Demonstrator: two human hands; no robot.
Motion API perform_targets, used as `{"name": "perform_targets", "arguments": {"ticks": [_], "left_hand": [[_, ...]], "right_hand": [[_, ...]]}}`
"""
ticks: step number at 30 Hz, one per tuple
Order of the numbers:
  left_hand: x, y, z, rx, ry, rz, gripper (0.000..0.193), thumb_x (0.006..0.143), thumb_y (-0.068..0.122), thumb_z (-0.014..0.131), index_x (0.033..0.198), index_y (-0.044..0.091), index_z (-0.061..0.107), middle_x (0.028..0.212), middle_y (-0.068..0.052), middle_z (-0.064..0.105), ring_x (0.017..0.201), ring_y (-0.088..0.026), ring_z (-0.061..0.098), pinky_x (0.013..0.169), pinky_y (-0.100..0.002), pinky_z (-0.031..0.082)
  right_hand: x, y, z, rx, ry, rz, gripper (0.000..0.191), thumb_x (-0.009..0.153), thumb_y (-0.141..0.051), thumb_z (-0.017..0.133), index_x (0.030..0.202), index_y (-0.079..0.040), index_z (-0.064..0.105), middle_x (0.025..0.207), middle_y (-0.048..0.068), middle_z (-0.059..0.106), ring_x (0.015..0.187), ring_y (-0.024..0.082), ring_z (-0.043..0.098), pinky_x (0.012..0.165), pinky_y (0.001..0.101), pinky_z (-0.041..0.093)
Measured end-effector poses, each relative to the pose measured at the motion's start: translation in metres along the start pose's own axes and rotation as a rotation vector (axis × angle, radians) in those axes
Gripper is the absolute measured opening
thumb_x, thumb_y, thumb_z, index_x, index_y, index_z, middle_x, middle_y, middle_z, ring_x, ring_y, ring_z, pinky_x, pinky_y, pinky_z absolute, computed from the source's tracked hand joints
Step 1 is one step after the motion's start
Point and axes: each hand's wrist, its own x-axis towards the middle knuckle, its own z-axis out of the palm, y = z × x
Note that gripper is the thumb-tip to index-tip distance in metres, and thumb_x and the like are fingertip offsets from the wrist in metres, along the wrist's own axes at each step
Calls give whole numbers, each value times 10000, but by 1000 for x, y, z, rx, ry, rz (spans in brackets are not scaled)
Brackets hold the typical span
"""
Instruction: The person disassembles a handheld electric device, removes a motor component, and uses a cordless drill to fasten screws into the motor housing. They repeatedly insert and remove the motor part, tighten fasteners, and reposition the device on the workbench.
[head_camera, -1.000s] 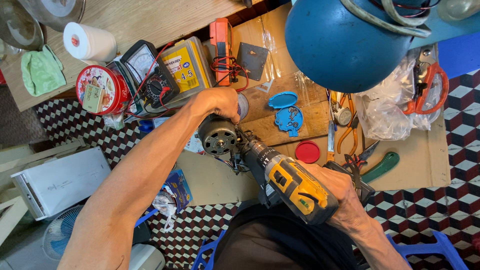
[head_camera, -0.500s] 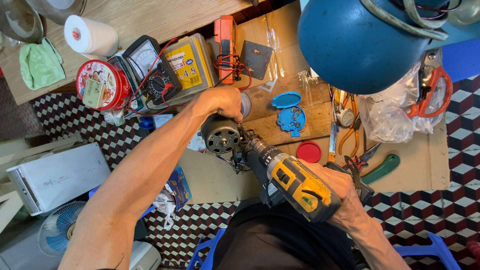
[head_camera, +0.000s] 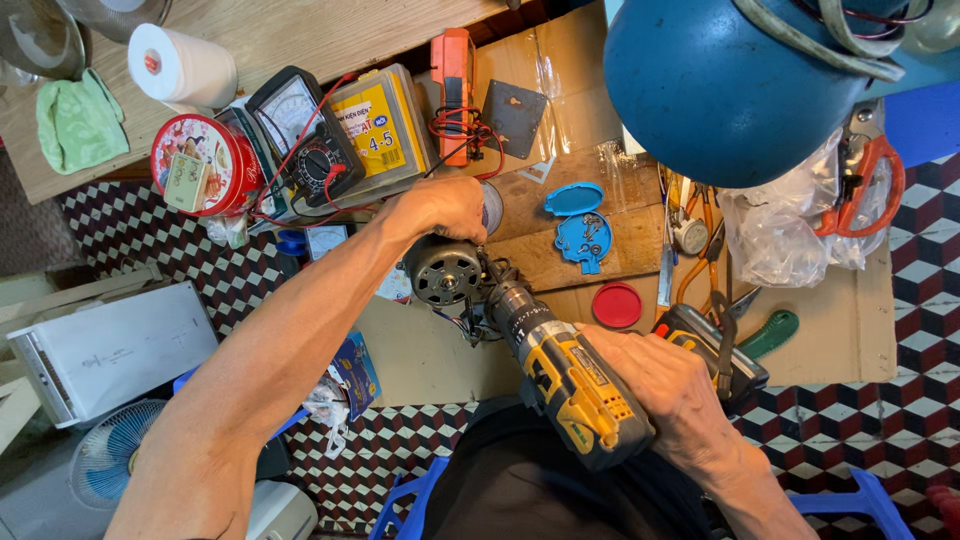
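Note:
My left hand (head_camera: 440, 208) grips the top of a small round electric motor (head_camera: 443, 272) with dark windings, held on edge over the cardboard sheet (head_camera: 430, 350). My right hand (head_camera: 670, 395) is closed around the grip of a yellow and black cordless drill (head_camera: 565, 375). The drill's chuck (head_camera: 505, 298) points up and left and meets the motor's right side. Thin wires hang below the motor.
A blue round dome (head_camera: 725, 85) fills the upper right. Behind the motor lie a black analogue multimeter (head_camera: 300, 135), a red tin (head_camera: 200, 165), a yellow box (head_camera: 380, 125), an orange tester (head_camera: 453, 85), a blue lid with screws (head_camera: 582, 235), a red cap (head_camera: 616, 305), pliers (head_camera: 700, 240), a paper roll (head_camera: 180, 65).
Hands, motor and drill keep the same hold. The view has shifted slightly, so the bench items sit a little lower in the picture.

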Motion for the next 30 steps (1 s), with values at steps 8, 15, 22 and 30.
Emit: {"name": "perform_targets", "arguments": {"ticks": [8, 15, 22, 30], "left_hand": [[0, -5, -3, 35, 27, 34, 492, 698, 410, 800, 854, -55, 761, 836, -221, 735, 711, -318, 694, 670, -425, 559], [-2, 3, -12, -17, -23, -67, 535, 637, 408, 818, 874, -69, 759, 872, -214, 755, 755, -326, 714, 693, -461, 573], [1, 5, -8, 27, 39, -109, 557, 651, 433, 856, 928, -41, 765, 905, -195, 740, 803, -318, 720, 733, -444, 578], [5, 31, 8, 158, 127, -177, 505, 666, 412, 847, 882, -35, 756, 851, -183, 724, 756, -306, 704, 696, -440, 564]], "right_hand": [[12, -7, -8, -291, -114, -131, 567, 759, -118, 660, 1305, 19, 589, 1293, 141, 670, 909, 244, 680, 773, 370, 534], [18, -9, -11, -355, -159, -172, 591, 742, -127, 654, 1307, 32, 580, 1290, 144, 665, 883, 238, 669, 776, 382, 538], [9, -3, -5, -192, -112, -78, 583, 767, -134, 699, 1309, 48, 583, 1235, 178, 683, 964, 287, 700, 823, 390, 557], [2, -5, 2, -125, -71, -22, 546, 782, -109, 706, 1301, 16, 595, 1253, 161, 697, 1033, 291, 709, 866, 393, 561]]}}
